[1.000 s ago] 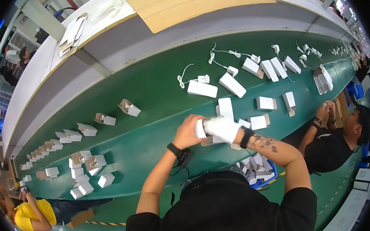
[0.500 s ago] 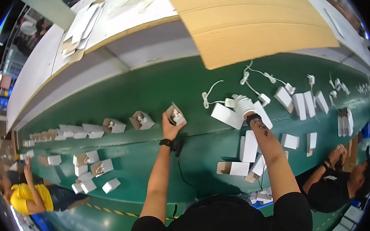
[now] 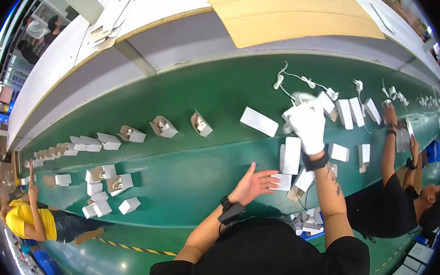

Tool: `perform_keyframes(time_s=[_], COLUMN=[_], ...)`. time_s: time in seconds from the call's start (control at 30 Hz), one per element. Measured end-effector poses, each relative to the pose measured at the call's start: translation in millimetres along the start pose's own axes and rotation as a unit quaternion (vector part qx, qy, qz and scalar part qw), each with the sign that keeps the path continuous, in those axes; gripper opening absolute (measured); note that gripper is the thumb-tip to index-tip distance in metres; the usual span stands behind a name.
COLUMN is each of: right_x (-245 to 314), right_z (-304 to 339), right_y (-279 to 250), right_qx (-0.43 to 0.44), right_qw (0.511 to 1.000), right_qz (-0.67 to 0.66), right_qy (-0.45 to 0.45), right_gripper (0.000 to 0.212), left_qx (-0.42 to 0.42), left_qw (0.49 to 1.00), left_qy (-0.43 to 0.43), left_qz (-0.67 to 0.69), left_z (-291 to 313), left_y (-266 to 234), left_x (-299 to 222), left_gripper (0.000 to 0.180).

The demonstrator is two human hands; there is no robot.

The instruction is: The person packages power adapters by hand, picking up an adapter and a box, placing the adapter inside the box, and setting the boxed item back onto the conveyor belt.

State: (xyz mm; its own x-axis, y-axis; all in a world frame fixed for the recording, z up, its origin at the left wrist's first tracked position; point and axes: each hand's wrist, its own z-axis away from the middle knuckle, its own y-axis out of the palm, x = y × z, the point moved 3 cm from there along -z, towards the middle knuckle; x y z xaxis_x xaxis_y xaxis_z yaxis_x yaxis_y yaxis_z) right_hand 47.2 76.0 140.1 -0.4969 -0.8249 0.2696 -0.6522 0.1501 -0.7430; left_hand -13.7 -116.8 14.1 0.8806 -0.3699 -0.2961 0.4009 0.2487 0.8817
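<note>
My left hand [image 3: 251,185] is bare and open, its fingers spread beside a small white box [image 3: 280,182] on the green work surface. The fingertips reach the box's left edge, but I cannot tell whether they touch it. My right hand [image 3: 307,128], in a white glove, is closed on a white corded power adapter [image 3: 287,123], mostly hidden by the glove. Left of that hand lies a closed white box [image 3: 259,121]. Just below it stand upright white boxes [image 3: 291,156]. An open box [image 3: 201,124] with a white corded item inside sits farther left.
Open filled boxes [image 3: 163,127] run leftward in a row along the green conveyor belt [image 3: 224,86]. Loose white adapters [image 3: 332,93] with cables lie beyond my right hand. A cardboard sheet [image 3: 291,14] overhangs the far shelf. Co-workers stand left and right; the right one reaches onto the belt.
My left hand has let go of the filled box, leaving it on the belt, and moved right and nearer. My right hand has picked up the adapter and drawn nearer. The right co-worker now reaches forward.
</note>
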Motion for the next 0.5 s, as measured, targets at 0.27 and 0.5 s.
perform_keyframes(time_s=[0.27,0.5], right_x=[44.9,45.0], right_z=[138.8,161.0], right_y=[-2.1,4.7], right_qx=[0.055,0.110], right_qw=[0.636,0.632], right_qz=[-0.634,-0.647], right_qy=[0.437,0.413], right_gripper=[0.038,0.040], left_qx=[0.401,0.041], left_qw=[0.841,0.970], left_qy=[0.087,0.239], left_qz=[0.353,0.006], left_z=[-66.7,-57.1], left_y=[-23.4,9.5], left_x=[-12.3,-14.7], left_gripper=[0.044,0.039])
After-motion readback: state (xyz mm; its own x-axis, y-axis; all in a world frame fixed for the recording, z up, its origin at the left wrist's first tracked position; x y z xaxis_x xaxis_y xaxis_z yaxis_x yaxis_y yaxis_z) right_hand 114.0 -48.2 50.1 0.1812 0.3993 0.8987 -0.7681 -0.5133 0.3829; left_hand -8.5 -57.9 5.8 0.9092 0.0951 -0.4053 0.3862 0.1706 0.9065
